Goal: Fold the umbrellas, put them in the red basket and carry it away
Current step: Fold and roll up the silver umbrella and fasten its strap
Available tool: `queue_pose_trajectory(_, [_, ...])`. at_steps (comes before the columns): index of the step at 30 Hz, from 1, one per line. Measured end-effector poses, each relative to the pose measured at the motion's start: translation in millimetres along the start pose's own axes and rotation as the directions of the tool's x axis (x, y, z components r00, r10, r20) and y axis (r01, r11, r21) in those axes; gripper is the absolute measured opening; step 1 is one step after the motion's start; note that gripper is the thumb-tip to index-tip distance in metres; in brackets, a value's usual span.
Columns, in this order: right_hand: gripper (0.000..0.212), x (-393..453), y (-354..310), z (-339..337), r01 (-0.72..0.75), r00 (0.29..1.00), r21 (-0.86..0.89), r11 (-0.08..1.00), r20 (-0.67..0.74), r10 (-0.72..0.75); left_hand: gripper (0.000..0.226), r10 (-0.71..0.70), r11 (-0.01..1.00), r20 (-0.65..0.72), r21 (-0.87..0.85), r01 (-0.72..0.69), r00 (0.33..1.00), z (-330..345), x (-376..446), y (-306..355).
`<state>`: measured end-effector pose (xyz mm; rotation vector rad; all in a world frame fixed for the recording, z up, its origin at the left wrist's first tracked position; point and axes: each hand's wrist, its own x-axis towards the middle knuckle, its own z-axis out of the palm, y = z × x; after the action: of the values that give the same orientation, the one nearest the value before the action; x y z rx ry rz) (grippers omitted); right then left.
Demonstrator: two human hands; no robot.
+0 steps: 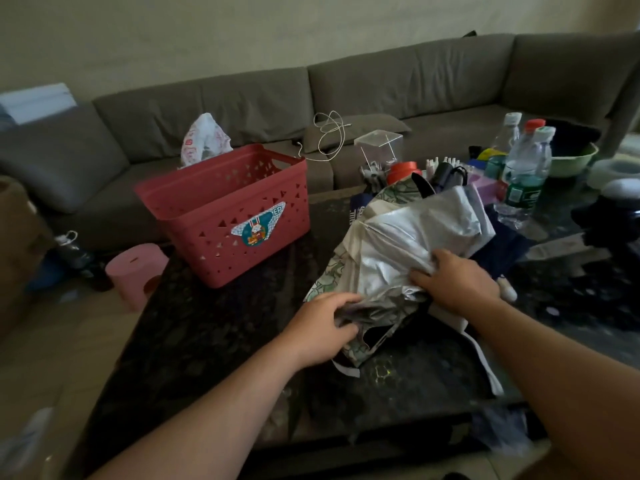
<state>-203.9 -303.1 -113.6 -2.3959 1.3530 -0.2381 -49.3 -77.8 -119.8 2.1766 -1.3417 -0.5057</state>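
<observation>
Right now both hands are on the same umbrella (pixel 408 251), a silver-lined one with a green patterned outside, lying crumpled on the dark surface (pixel 207 341). Its long axis runs roughly from seven o'clock to one o'clock, away from the person. The left hand (pixel 322 327) has its grip curled round a bunch of canopy fabric at the near end; the right hand (pixel 457 282) grips the silver fabric a little farther along, at about two o'clock from the left. A second, dark blue umbrella (pixel 502 251) lies partly under the first.

The red basket (pixel 228 209) stands on the surface at about eleven o'clock from the umbrella, well apart from it, so the left hand is the nearer one for a transfer. Nothing shows inside the basket, though its floor is hidden. Folding looks unfinished.
</observation>
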Motion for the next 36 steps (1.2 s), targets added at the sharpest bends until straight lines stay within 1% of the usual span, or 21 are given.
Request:
queue_pose_trajectory(2, [0.052,-6,-9,-14,0.067,0.989,-0.084,0.994,-0.128,-0.078,0.061,-0.004,0.998,0.000,-0.064,0.004,1.000,-1,1,3])
queue_pose_trajectory(4, [0.040,-14,-22,-32,0.130,0.962,-0.128,0.983,-0.224,-0.157,0.064,0.002,0.979,-0.025,-0.202,-0.007,1.000,-4,4,9])
queue_pose_trajectory(6, [0.042,-24,-36,-43,0.206,0.926,-0.134,0.969,-0.295,-0.237,0.063,0.004,0.920,-0.136,-0.387,-0.057,0.991,-16,7,19])
queue_pose_trajectory(8, [0.047,-38,-53,-46,0.333,0.878,-0.075,0.940,-0.339,-0.338,0.069,-0.041,0.828,-0.257,-0.550,-0.111,0.965,-37,8,25])
queue_pose_trajectory(11, [0.047,-52,-77,-40,0.548,0.756,-0.019,0.836,-0.416,-0.505,0.083,-0.087,0.674,-0.374,-0.704,-0.221,0.923,-76,3,17])
queue_pose_trajectory(13, [0.048,-54,-93,-35,0.629,0.673,-0.052,0.776,-0.462,-0.577,0.091,-0.177,0.545,-0.405,-0.799,-0.254,0.897,-101,-4,5])
queue_pose_trajectory(15, [0.049,-51,-110,-24,0.693,0.590,-0.110,0.713,-0.482,-0.648,0.083,-0.226,0.426,-0.394,-0.863,-0.273,0.891,-127,-14,-5])
queue_pose_trajectory(17, [0.053,-47,-130,-17,0.751,0.502,-0.167,0.639,-0.484,-0.717,0.062,-0.257,0.403,-0.372,-0.880,-0.251,0.892,-154,-26,-17])
queue_pose_trajectory(18, [0.056,-46,-139,-16,0.779,0.477,-0.158,0.607,-0.479,-0.737,0.059,-0.275,0.398,-0.360,-0.887,-0.235,0.892,-166,-33,-24])
queue_pose_trajectory(19, [0.057,-46,-149,-17,0.802,0.478,-0.113,0.587,-0.469,-0.743,0.061,-0.279,0.398,-0.367,-0.885,-0.241,0.887,-175,-38,-33])
queue_pose_trajectory(20, [0.057,-47,-159,-19,0.809,0.517,-0.031,0.587,-0.439,-0.735,0.065,-0.266,0.391,-0.360,-0.888,-0.242,0.894,-182,-45,-38])
queue_pose_trajectory(22, [0.058,-47,-176,-25,0.738,0.674,0.225,0.636,-0.245,-0.697,0.069,-0.291,0.313,-0.342,-0.917,-0.249,0.894,-190,-56,-49])
queue_pose_trajectory(23, [0.057,-47,-183,-25,0.665,0.723,0.366,0.651,-0.099,-0.684,0.066,-0.330,0.281,-0.333,-0.928,-0.245,0.884,-189,-57,-59])
queue_pose_trajectory(25, [0.047,-43,-190,-19,0.445,0.740,0.639,0.627,0.133,-0.660,0.058,-0.431,0.306,-0.278,-0.940,-0.151,0.859,-182,-56,-81])
queue_pose_trajectory(26, [0.040,-40,-190,-9,0.330,0.743,0.716,0.614,0.204,-0.638,0.059,-0.484,0.330,-0.243,-0.940,-0.082,0.840,-174,-54,-98])
queue_pose_trajectory(28, [0.033,-31,-180,20,0.226,0.772,0.723,0.653,0.276,-0.572,0.060,-0.578,0.371,-0.198,-0.928,0.039,0.792,-155,-50,-137])
queue_pose_trajectory(30, [0.030,-23,-168,51,0.209,0.823,0.651,0.730,0.285,-0.491,0.043,-0.632,0.393,-0.124,-0.902,0.177,0.765,-135,-54,-146])
queue_pose_trajectory(31, [0.031,-18,-163,62,0.222,0.851,0.609,0.761,0.261,-0.456,0.033,-0.671,0.400,-0.114,-0.888,0.228,0.733,-129,-54,-146])
queue_pose_trajectory(32, [0.034,-13,-159,67,0.245,0.870,0.570,0.784,0.226,-0.437,0.023,-0.670,0.424,-0.123,-0.873,0.241,0.732,-124,-55,-138])
queue_pose_trajectory(34, [0.043,-6,-152,61,0.273,0.892,0.541,0.796,0.168,-0.420,0.015,-0.588,0.538,-0.178,-0.814,0.217,0.789,-120,-57,-128])
queue_pose_trajectory(36, [0.045,-7,-149,48,0.320,0.896,0.506,0.801,0.114,-0.430,0.027,-0.463,0.738,-0.225,-0.634,0.232,0.858,-121,-61,-124])
